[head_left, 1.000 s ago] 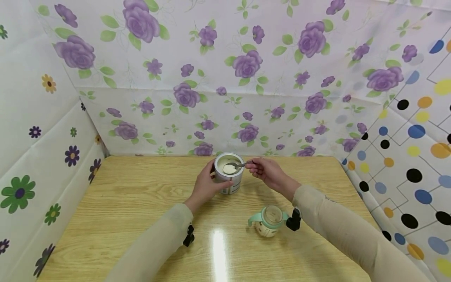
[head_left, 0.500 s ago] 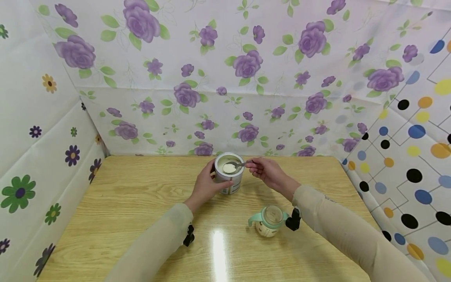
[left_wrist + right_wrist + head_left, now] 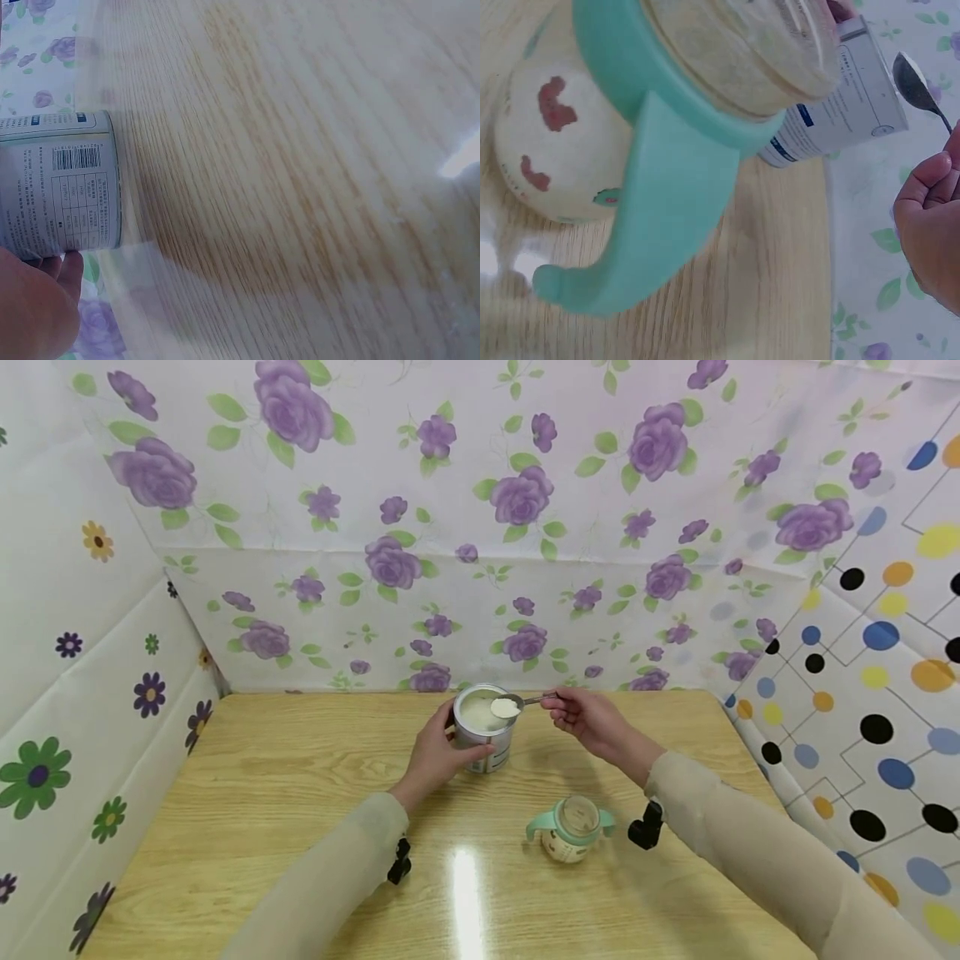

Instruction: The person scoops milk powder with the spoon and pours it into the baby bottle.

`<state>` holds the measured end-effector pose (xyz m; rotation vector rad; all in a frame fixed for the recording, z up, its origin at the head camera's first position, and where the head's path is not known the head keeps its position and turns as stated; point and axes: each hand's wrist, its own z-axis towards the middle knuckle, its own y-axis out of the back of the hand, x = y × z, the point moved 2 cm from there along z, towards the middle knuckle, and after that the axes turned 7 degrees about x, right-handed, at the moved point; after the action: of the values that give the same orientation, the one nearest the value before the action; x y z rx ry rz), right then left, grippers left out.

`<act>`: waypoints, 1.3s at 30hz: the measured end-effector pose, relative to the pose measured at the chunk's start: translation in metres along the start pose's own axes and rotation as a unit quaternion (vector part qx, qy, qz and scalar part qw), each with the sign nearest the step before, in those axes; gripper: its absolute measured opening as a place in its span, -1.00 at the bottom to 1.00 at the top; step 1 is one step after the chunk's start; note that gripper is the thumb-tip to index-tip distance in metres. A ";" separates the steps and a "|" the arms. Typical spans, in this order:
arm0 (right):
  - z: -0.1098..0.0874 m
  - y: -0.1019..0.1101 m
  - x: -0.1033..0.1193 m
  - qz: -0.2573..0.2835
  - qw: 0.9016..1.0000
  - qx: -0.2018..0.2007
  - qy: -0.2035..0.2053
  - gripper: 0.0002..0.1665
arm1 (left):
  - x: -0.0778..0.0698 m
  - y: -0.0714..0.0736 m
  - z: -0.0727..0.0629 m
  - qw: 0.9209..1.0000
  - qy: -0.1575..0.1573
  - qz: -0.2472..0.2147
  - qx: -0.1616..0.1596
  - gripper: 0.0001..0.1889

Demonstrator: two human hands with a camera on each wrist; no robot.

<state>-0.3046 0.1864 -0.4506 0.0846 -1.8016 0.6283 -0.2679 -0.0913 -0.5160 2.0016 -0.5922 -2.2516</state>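
In the head view my left hand (image 3: 435, 753) grips an open silver-white can (image 3: 498, 752) of pale powder near the table's back edge. Its printed label and barcode face the left wrist view. My right hand (image 3: 600, 725) pinches the handle of a metal spoon (image 3: 534, 700). White powder (image 3: 505, 707) heaps in the spoon's bowl, which is above the right part of the can's mouth. Nearer the front stands a baby bottle (image 3: 570, 842) with mint-green handles, touched by neither hand. The right wrist view shows one bottle handle (image 3: 671, 180) up close and the spoon's underside (image 3: 911, 81).
The wooden table (image 3: 315, 760) meets a flowered cloth wall (image 3: 450, 602) at the back. Patterned cloth also hangs at both sides. A black wrist camera (image 3: 647, 827) sits on the right sleeve, close to the bottle. Another (image 3: 401, 860) is on the left sleeve.
The powder-filled spoon has risen out of the can's mouth and moved to the right with my right hand. My left hand still holds the can in place. The bottle has not moved.
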 end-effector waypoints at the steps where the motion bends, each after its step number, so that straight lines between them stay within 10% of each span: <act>1: -0.003 0.001 0.001 0.005 1.000 0.000 -0.001 -0.63 | 0.000 0.000 0.000 1.000 0.002 0.000 0.000 0.06; 39: -0.133 0.045 0.006 0.076 0.995 0.054 -0.017 -0.51 | -0.001 0.002 0.003 1.000 0.013 0.003 0.018 0.06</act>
<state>-0.2071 0.2866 -0.4372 0.0309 -1.8178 0.8382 -0.2710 -0.0924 -0.5139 2.0385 -0.6396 -2.2249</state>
